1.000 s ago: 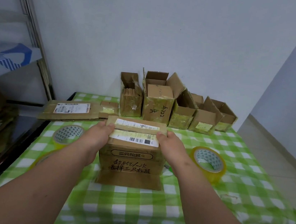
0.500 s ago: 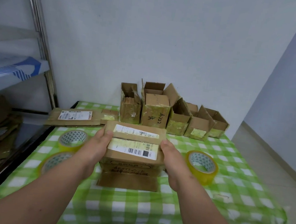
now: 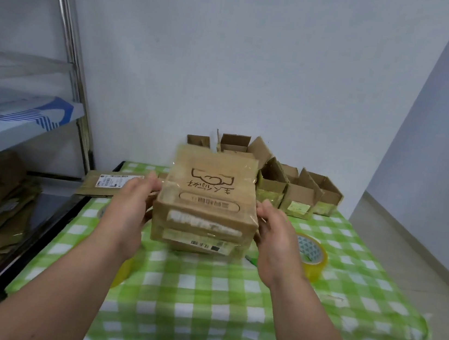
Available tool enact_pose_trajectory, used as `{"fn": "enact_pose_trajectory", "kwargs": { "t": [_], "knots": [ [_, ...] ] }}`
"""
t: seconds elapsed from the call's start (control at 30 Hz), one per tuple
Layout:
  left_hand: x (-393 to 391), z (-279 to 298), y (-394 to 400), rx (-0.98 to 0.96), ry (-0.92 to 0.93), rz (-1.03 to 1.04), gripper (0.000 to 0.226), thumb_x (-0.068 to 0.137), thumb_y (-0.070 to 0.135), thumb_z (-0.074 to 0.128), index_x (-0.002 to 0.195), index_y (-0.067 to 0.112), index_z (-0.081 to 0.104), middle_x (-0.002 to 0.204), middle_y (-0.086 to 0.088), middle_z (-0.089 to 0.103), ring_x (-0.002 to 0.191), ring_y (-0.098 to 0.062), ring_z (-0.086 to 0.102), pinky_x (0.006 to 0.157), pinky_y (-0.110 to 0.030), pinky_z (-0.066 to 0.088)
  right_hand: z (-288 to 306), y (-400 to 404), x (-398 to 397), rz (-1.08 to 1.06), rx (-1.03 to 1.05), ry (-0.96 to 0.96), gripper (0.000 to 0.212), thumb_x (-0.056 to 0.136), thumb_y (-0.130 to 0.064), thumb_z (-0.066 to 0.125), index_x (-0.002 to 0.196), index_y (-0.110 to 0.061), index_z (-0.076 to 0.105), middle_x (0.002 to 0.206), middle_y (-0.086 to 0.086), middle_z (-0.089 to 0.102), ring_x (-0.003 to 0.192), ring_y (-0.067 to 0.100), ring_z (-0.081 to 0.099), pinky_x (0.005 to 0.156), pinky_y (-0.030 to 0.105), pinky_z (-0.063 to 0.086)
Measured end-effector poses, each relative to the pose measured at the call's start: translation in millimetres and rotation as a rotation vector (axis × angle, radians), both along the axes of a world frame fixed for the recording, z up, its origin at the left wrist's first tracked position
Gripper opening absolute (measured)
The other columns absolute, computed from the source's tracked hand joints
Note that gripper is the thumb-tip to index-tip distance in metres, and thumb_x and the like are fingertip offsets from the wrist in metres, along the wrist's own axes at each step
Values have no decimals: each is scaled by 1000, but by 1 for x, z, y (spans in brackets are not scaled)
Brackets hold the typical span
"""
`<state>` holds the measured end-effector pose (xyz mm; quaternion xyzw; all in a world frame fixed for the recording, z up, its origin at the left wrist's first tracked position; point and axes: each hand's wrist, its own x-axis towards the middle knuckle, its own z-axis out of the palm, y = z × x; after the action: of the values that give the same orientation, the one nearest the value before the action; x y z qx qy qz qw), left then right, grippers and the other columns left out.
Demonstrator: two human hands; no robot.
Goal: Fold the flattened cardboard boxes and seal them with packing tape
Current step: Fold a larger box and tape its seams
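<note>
A folded cardboard box [image 3: 208,196] is held in the air above the counter [image 3: 202,289], which wears a green-and-white checked cloth; the box is tipped so that its printed brown face looks up and its white shipping labels face the person. The left hand [image 3: 129,208] grips its left side and the right hand [image 3: 275,233] its right side, fingers curled round the edges. A roll of yellowish packing tape [image 3: 310,255] lies on the cloth just right of the right hand, a row of open-topped small boxes [image 3: 297,196] stands along the wall behind, and a flattened box [image 3: 110,183] lies at the counter's far left corner.
</note>
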<state>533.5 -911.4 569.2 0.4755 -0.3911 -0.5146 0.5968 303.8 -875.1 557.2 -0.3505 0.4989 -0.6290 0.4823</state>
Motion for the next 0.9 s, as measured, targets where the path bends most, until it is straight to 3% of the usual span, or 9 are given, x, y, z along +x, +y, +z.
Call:
{"fn": "enact_pose_trajectory", "kwargs": {
  "t": [0.07, 0.13, 0.23, 0.33, 0.47, 0.57, 0.7, 0.8, 0.9],
  "knots": [
    [2, -3, -1, -27, -2, 49, 8, 93, 19, 65, 87, 17, 62, 105, -5, 74, 92, -20, 68, 79, -34, 50, -5, 0, 0, -42, -21, 38, 31, 79, -42, 72, 87, -15, 61, 113, 8, 71, 115, 31, 62, 104, 58, 43],
    [4, -11, -4, -30, -4, 38, 20, 92, -2, 61, 104, 13, 62, 107, -7, 69, 96, -21, 64, 78, -31, 50, -13, -4, 1, -85, -17, 87, 14, 90, -15, 68, 102, -18, 64, 111, 2, 71, 111, 23, 64, 105, 52, 45],
    [6, -29, -4, 39, -114, -56, 52, 90, -17, 46, 128, 15, 61, 113, -5, 72, 102, -21, 68, 70, -27, 55, -28, -5, 3, -31, 52, 177, 53, 93, 3, 56, 140, -20, 47, 113, -3, 67, 109, 14, 62, 104, 41, 46],
    [7, -46, -2, 112, -219, -48, 54, 94, -13, 44, 124, 26, 66, 102, 5, 76, 89, -11, 72, 51, -16, 51, -42, -4, 5, 46, 121, 280, 44, 98, -5, 54, 138, -24, 54, 114, -13, 67, 103, 2, 59, 80, 21, 49],
    [4, -54, -5, 89, -251, 8, 35, 99, 6, 51, 116, 33, 68, 91, 19, 75, 88, -4, 70, 68, -19, 53, -47, -5, 5, 63, 124, 284, 37, 100, -12, 55, 134, -26, 58, 121, -16, 65, 103, -2, 57, 82, 16, 45],
    [-4, -53, -7, 91, -249, 24, 27, 101, 15, 51, 100, 33, 72, 86, 19, 75, 90, -8, 68, 71, -26, 49, -47, -3, 7, 77, 119, 248, 31, 100, -10, 54, 115, -35, 64, 99, -32, 65, 95, -9, 57, 73, 11, 43],
    [-6, -48, -13, 123, -178, 146, 20, 98, 22, 59, 81, 27, 69, 68, 17, 72, 80, -12, 64, 63, -29, 46, -46, -1, 4, 96, 110, 151, 25, 96, -9, 59, 103, -31, 69, 104, -23, 71, 104, -3, 58, 82, 22, 42],
    [-2, -45, -19, 135, -104, 154, 10, 96, 20, 63, 90, 20, 71, 81, 2, 73, 80, -19, 62, 66, -31, 49, -46, 0, -1, 70, 61, 55, 25, 92, -10, 65, 112, -25, 70, 108, -14, 73, 109, 5, 61, 91, 31, 41],
    [-1, -41, -23, 151, -55, 145, 5, 94, 22, 66, 92, 22, 70, 93, -1, 72, 90, -21, 62, 81, -36, 49, -43, -1, -5, 50, 86, 79, 56, 86, -18, 75, 137, -22, 52, 123, -3, 63, 117, 18, 58, 96, 36, 45]
  ]
}}
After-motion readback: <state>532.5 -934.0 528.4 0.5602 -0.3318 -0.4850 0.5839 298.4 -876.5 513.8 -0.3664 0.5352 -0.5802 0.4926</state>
